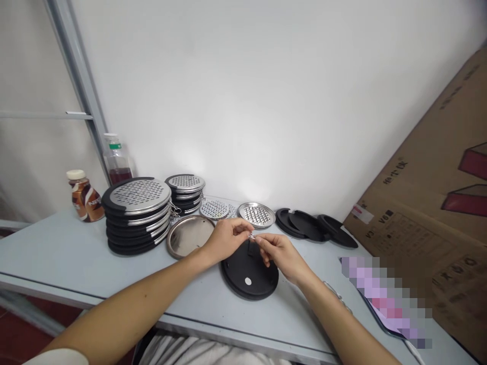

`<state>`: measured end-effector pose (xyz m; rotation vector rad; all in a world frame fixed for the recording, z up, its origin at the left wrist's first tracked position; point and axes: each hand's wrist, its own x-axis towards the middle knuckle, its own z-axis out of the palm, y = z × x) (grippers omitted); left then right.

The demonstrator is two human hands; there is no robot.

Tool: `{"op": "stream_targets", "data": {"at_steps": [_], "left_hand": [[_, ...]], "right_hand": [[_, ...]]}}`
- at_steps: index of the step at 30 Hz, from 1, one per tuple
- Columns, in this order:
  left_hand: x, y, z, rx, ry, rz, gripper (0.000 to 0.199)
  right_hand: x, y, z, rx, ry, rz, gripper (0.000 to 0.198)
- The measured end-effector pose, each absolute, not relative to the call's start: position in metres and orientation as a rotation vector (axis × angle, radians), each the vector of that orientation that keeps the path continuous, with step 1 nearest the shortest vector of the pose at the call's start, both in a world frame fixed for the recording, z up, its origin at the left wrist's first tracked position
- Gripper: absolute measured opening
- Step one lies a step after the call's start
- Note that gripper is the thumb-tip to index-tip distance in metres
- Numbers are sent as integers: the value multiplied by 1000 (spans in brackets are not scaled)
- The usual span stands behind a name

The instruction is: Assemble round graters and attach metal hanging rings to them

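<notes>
My left hand [225, 239] and my right hand [280, 252] meet near the middle of the table. Both are closed in a pinch on a small shiny metal piece [251, 236], too small to make out in detail. Right below them lies a round black disc [251, 274] with a white dot near its front edge. My fingers hide its back part. Left of it, a round metal plate [190, 234] with a raised rim is partly covered by my left hand. Behind my hands are a round metal grater plate [256, 215] and a flat perforated metal disc [214, 209].
A tall stack of black-and-metal round graters [139, 215] and a smaller stack [185, 191] stand left. Several black discs [308, 225] lie back right. A phone [384, 304] and a cardboard box [426, 213] are right; a brown bottle [85, 197] and a clear bottle [117, 162] far left.
</notes>
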<state>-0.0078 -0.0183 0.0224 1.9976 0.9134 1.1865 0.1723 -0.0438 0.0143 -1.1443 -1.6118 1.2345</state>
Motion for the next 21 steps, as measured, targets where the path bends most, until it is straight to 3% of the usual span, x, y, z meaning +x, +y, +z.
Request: {"op": "stream_targets", "data": {"at_steps": [5,10,21], "left_hand": [[-8,-16,19,1953,932,1175,12],[-7,-16,17,1891,938,1205,7],[-6,-26,22,2175,996,1262,19]], "right_hand": [[169,-46,16,-1140,-1696,1087,33],[169,-43,12,-1132,-1566,1143,24],[168,-46,10,-1193,-1494,1019,25]]}}
